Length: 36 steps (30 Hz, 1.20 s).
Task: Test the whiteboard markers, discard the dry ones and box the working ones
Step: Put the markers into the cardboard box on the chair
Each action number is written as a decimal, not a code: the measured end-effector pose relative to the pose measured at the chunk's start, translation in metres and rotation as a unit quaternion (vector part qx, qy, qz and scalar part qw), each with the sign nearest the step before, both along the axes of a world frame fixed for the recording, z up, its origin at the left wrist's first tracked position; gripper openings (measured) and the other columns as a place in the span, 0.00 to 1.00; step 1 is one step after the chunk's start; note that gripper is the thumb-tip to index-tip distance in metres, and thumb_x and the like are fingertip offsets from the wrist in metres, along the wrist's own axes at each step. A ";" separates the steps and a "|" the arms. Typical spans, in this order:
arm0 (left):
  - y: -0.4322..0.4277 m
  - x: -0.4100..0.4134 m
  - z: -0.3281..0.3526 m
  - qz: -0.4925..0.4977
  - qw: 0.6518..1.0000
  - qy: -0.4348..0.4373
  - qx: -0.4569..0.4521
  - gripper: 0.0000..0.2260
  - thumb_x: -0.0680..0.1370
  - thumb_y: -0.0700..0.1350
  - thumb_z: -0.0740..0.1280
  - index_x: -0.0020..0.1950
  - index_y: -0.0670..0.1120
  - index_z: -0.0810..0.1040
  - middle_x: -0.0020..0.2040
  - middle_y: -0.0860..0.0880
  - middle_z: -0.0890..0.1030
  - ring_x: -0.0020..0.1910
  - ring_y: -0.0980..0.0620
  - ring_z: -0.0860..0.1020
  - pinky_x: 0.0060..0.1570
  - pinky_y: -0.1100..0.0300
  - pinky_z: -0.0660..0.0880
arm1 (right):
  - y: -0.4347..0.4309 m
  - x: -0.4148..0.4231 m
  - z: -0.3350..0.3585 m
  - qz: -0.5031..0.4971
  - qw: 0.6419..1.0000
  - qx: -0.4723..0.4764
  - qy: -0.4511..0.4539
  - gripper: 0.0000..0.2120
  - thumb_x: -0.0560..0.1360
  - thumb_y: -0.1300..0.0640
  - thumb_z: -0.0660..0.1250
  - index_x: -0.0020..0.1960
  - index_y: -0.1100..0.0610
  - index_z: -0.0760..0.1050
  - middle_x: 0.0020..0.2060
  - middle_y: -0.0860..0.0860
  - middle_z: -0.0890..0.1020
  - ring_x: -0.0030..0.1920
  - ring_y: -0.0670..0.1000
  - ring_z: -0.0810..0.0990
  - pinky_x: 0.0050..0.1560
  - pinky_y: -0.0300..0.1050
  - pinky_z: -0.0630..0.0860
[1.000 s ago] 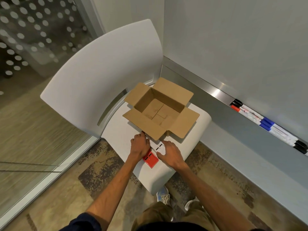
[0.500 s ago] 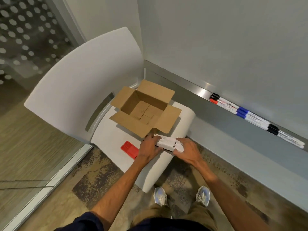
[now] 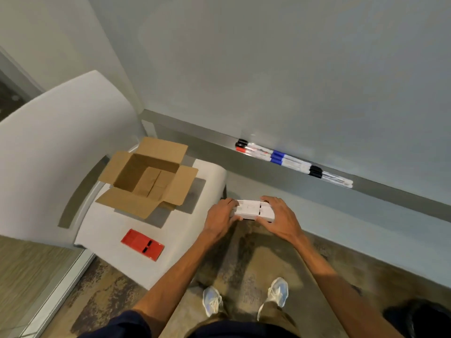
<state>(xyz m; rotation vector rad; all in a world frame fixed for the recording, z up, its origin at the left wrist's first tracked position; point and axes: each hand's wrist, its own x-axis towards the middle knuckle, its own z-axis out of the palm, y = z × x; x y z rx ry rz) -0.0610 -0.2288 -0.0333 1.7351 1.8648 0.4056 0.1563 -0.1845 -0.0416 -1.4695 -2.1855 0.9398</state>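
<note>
Patterned carpet (image 3: 244, 254) lies beneath the left hand (image 3: 220, 219) and right hand (image 3: 280, 219), whose fingers curl round the ends of what looks like a small white carton (image 3: 253, 211), just right of the chair seat (image 3: 185, 230). On the seat sit a red packet (image 3: 142, 244) and an open cardboard box (image 3: 127, 203). Far right, the markers (image 3: 292, 162) line the whiteboard ledge (image 3: 390, 191).

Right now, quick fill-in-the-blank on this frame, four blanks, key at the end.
The left hand and right hand grip a ____ case.
The cardboard box on the chair seat has its flaps ____.
The loose case on the seat is ____.
The markers on the ledge have black, red and ____ caps.
Missing: white; open; red; blue.
</note>
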 end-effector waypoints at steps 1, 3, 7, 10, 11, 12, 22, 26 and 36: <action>0.007 0.012 0.002 -0.015 1.000 0.012 0.015 0.21 0.78 0.59 0.67 0.66 0.50 0.74 0.64 0.49 0.77 0.61 0.48 0.77 0.62 0.53 0.75 | 0.005 0.013 0.003 -0.002 1.000 0.008 0.004 0.33 0.68 0.34 0.70 0.69 0.46 0.70 0.62 0.47 0.76 0.58 0.47 0.74 0.59 0.43 0.73; 0.023 0.036 0.007 -0.041 0.998 0.023 0.045 0.20 0.79 0.56 0.66 0.67 0.48 0.74 0.65 0.48 0.76 0.62 0.48 0.75 0.63 0.53 0.73 | 0.014 0.038 0.008 -0.011 0.999 0.032 0.012 0.31 0.69 0.36 0.72 0.68 0.46 0.71 0.61 0.47 0.77 0.58 0.46 0.74 0.59 0.45 0.75; 0.056 0.087 0.017 -0.068 0.992 0.053 0.091 0.21 0.78 0.54 0.68 0.67 0.47 0.74 0.64 0.47 0.76 0.63 0.49 0.72 0.61 0.53 0.74 | 0.035 0.090 0.016 -0.043 0.996 0.071 0.009 0.27 0.71 0.42 0.75 0.67 0.48 0.73 0.62 0.49 0.78 0.60 0.49 0.74 0.60 0.51 0.76; 0.079 0.132 0.018 -0.089 0.988 0.066 0.109 0.20 0.78 0.53 0.69 0.68 0.47 0.74 0.65 0.47 0.76 0.63 0.48 0.73 0.59 0.53 0.74 | 0.050 0.132 0.018 -0.070 0.993 0.092 -0.003 0.27 0.70 0.44 0.76 0.66 0.49 0.73 0.62 0.50 0.78 0.60 0.51 0.75 0.60 0.53 0.76; 0.086 0.147 0.017 -0.096 0.986 0.071 0.113 0.20 0.78 0.52 0.69 0.67 0.47 0.74 0.65 0.47 0.76 0.63 0.48 0.73 0.59 0.53 0.74 | 0.054 0.147 0.019 -0.083 0.992 0.098 -0.008 0.27 0.70 0.45 0.76 0.67 0.50 0.73 0.62 0.50 0.78 0.61 0.52 0.75 0.61 0.54 0.75; 0.092 0.161 0.017 -0.102 0.985 0.073 0.119 0.19 0.78 0.51 0.69 0.67 0.47 0.75 0.65 0.47 0.77 0.63 0.47 0.73 0.59 0.53 0.74 | 0.057 0.161 0.021 -0.095 0.990 0.102 -0.009 0.27 0.71 0.45 0.76 0.67 0.50 0.73 0.63 0.51 0.78 0.62 0.52 0.74 0.62 0.54 0.74; 0.156 0.284 0.027 -0.165 0.966 0.072 0.184 0.15 0.75 0.46 0.72 0.61 0.45 0.79 0.58 0.47 0.81 0.58 0.44 0.75 0.52 0.49 0.72 | 0.089 0.278 0.031 -0.191 0.972 0.133 -0.034 0.28 0.71 0.46 0.76 0.67 0.53 0.73 0.64 0.53 0.77 0.65 0.53 0.72 0.63 0.56 0.75; 0.174 0.319 0.031 -0.167 0.962 0.064 0.206 0.15 0.73 0.42 0.73 0.59 0.45 0.80 0.56 0.48 0.82 0.56 0.45 0.74 0.50 0.50 0.67 | 0.097 0.303 0.030 -0.240 0.957 0.153 -0.048 0.27 0.73 0.47 0.75 0.69 0.52 0.72 0.70 0.55 0.71 0.70 0.55 0.67 0.66 0.51 0.70; 0.192 0.362 0.008 -0.182 0.964 0.063 0.185 0.16 0.72 0.38 0.75 0.59 0.42 0.80 0.55 0.45 0.82 0.54 0.43 0.75 0.52 0.50 0.72 | 0.112 0.336 0.002 -0.274 0.954 0.101 -0.062 0.20 0.74 0.51 0.74 0.63 0.56 0.76 0.60 0.54 0.79 0.61 0.54 0.75 0.54 0.40 0.72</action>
